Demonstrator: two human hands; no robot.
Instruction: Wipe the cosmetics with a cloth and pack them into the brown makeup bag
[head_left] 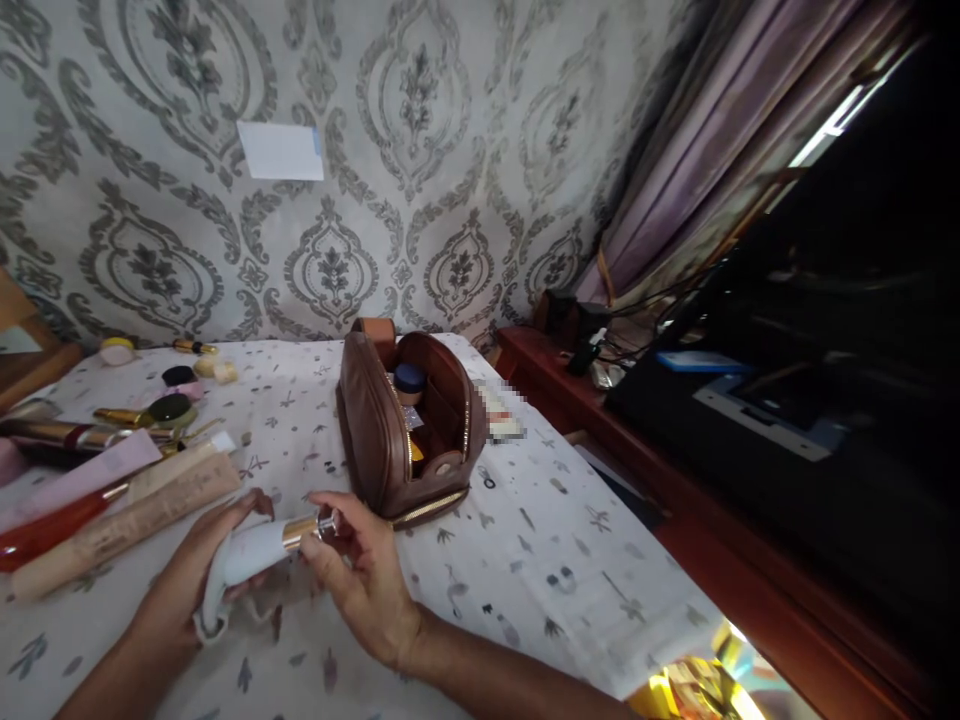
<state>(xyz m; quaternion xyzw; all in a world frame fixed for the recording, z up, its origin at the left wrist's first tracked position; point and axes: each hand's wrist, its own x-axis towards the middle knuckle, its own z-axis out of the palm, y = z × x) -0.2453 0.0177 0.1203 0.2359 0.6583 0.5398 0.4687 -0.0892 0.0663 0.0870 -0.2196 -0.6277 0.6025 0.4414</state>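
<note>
A white bottle (pixel 255 552) with a gold collar and a clear top lies tilted between my hands, at the lower left of the middle. My left hand (pixel 196 560) is wrapped round its body, with a pale cloth (pixel 214 600) between palm and bottle. The fingers of my right hand (pixel 364 575) are closed on the bottle's gold and clear top end. Just beyond my hands, a brown leather bag (pixel 371 430) stands unzipped, with a dark blue-lidded jar (pixel 410 380) and other small items inside.
Tubes (pixel 142 510), brushes and a round green-black compact (pixel 171 410) lie on the patterned cloth at the left. A small yellow-lidded jar (pixel 117 350) is farther back. Right of the table stand a red-brown wooden ledge (pixel 555 370) and a dark surface. Shiny gold packaging (pixel 694 690) is at the lower right.
</note>
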